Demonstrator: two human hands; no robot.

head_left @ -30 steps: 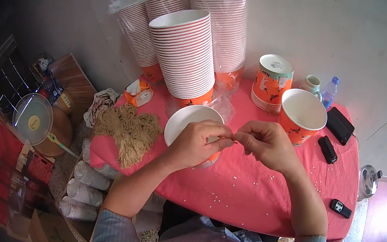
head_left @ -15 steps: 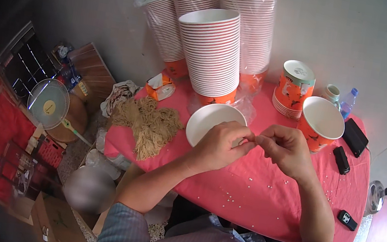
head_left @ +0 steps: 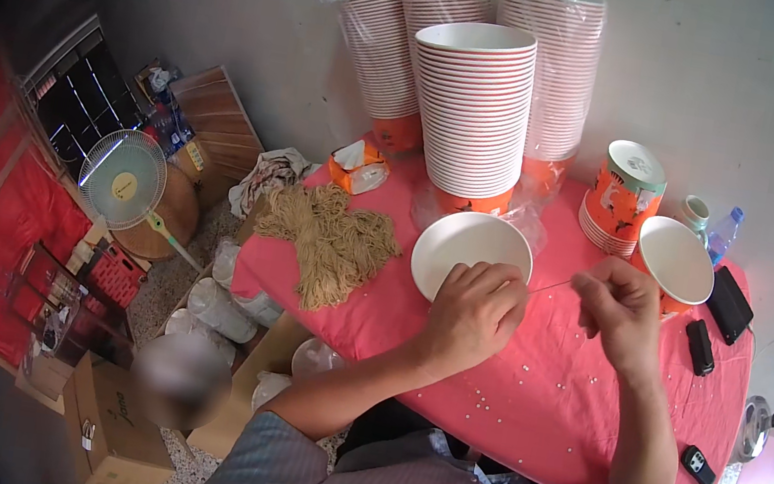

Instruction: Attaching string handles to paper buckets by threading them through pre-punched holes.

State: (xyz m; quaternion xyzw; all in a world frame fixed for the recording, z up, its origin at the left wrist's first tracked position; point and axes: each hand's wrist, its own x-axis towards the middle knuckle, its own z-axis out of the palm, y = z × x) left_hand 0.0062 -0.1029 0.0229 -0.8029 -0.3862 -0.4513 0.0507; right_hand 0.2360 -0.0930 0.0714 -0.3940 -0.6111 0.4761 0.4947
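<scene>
Between my two hands runs a short thin string (head_left: 550, 287), stretched nearly straight. My left hand (head_left: 479, 312) is closed on one end of it, beside the near rim of a white-lined paper bucket (head_left: 475, 241). My right hand (head_left: 621, 312) pinches the other end, in front of a second orange paper bucket (head_left: 676, 259). What lies inside my curled left fingers is hidden. A tangled bundle of tan string (head_left: 331, 243) rests on the table to the left.
Tall stacks of paper buckets (head_left: 473, 114) stand at the back, some in clear plastic. Upside-down buckets (head_left: 624, 201), a bottle (head_left: 724, 235) and black devices (head_left: 700, 348) sit on the right. Small white beads (head_left: 483, 400) dot the red tablecloth (head_left: 574, 403). A tissue pack (head_left: 358, 169) lies behind the string bundle.
My hands have drawn apart, the right one moving rightward, and the string now shows stretched between them. The whole view has shifted, so the table appears farther right.
</scene>
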